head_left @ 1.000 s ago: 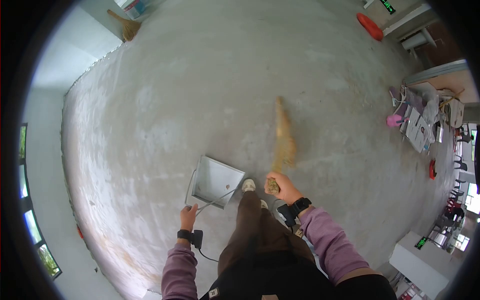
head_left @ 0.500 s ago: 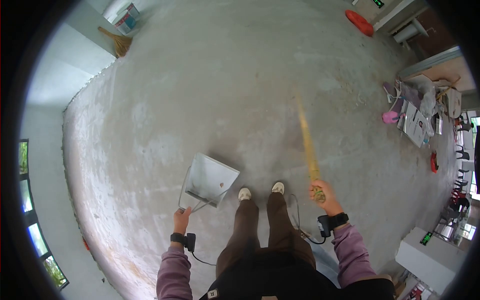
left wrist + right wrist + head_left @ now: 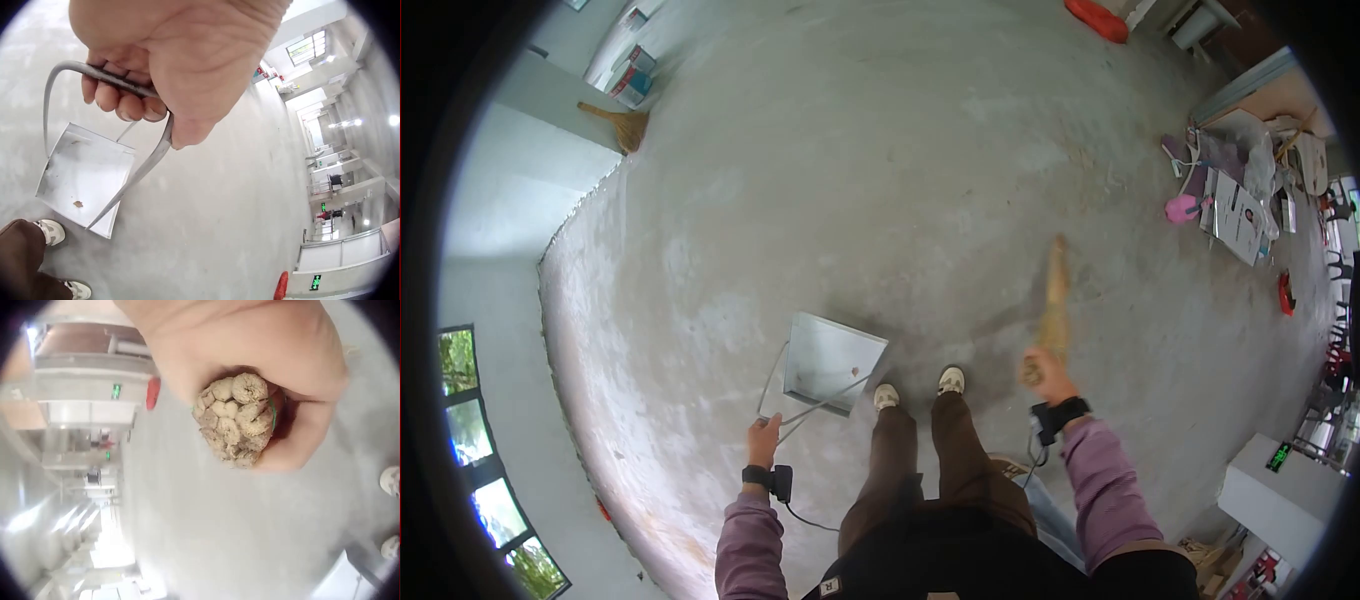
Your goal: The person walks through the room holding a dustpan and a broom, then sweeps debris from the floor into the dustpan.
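My left hand (image 3: 763, 440) curls its fingers round the bent metal handle (image 3: 164, 147) of a grey metal dustpan (image 3: 830, 350). The pan is left of my shoes, and a small brown scrap (image 3: 78, 204) lies in it. On the other side, my right hand (image 3: 1052, 378) grips a straw broom (image 3: 1056, 295) by its handle. The butt of the handle (image 3: 234, 419), a bundle of cut stalks with a green tie, faces the right wrist camera. Slightly blurred in the head view, the broom points forward over the floor and casts a shadow to its left.
Grey concrete floor (image 3: 820, 200) spreads around. Another straw broom (image 3: 625, 128) leans by the left wall near paint buckets (image 3: 630, 85). Boards and plastic (image 3: 1235, 220) are piled at the right, with a red object (image 3: 1286, 294) nearby. My shoes (image 3: 951, 380) stand between pan and broom.
The right hand with the broom has swung out to the right, away from the dustpan. The left hand and pan shifted slightly left, then the pan turned a little. My feet now stand apart.
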Available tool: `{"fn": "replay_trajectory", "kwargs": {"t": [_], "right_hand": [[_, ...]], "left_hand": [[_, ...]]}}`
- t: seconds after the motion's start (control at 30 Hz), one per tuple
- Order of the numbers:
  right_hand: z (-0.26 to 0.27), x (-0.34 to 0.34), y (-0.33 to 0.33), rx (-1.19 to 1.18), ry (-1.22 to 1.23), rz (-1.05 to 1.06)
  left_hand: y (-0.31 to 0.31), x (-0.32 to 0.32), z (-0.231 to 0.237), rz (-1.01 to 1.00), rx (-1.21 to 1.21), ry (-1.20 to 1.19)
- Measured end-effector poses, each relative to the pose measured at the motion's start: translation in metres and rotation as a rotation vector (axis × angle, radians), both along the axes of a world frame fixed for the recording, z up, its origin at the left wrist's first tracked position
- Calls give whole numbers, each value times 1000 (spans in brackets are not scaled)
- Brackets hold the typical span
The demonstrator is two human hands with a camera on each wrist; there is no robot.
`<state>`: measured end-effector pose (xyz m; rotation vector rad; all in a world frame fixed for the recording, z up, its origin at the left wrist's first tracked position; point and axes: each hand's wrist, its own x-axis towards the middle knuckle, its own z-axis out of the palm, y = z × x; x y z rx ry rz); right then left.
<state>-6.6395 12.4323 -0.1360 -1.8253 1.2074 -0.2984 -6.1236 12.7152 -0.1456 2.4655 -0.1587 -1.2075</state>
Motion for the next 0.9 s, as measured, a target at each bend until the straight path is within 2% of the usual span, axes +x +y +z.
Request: {"fn": "replay_trajectory", "kwargs": {"t": [0.03, 0.1, 0.13, 0.2, 0.3, 0.4, 0.5, 0.6, 0.67, 0.7, 0.8, 0.87, 0.9], "right_hand": [[-14, 19, 17, -76, -54, 77], [-33, 67, 41, 99, -251, 150], [-7, 102, 41, 22, -340, 231], [16, 148, 39, 1537, -543, -647], [44, 143, 15, 1409, -611, -597], [82, 111, -4, 1269, -710, -466], [109, 73, -8, 1402, -574, -606], [122, 26, 4, 1301, -511, -791], [134, 1, 5, 1186, -569, -928], [152, -24, 10, 1139, -587, -993], [127, -73, 10, 1065, -694, -1149], [56, -140, 20, 664, -452, -828], [61, -141, 18, 531, -372, -692]], "left_hand": [[-8, -4, 1, 4, 6, 7], [-20, -10, -3, -31, 14, 8], [-23, -11, -4, -47, 16, 9], [-33, -17, -5, -82, 22, 7], [-49, -27, 4, -117, 23, 25], [-61, -29, 9, -148, 9, 22], [-67, -34, 16, -163, 8, 25], [-76, -37, 19, -207, 9, -5], [-84, -39, 21, -267, 13, -35], [-81, -53, 37, -252, 9, -21], [-93, -55, 41, -215, 2, -21], [-99, -53, 36, -213, -12, -22], [-105, -52, 38, -214, -17, -21]]}}
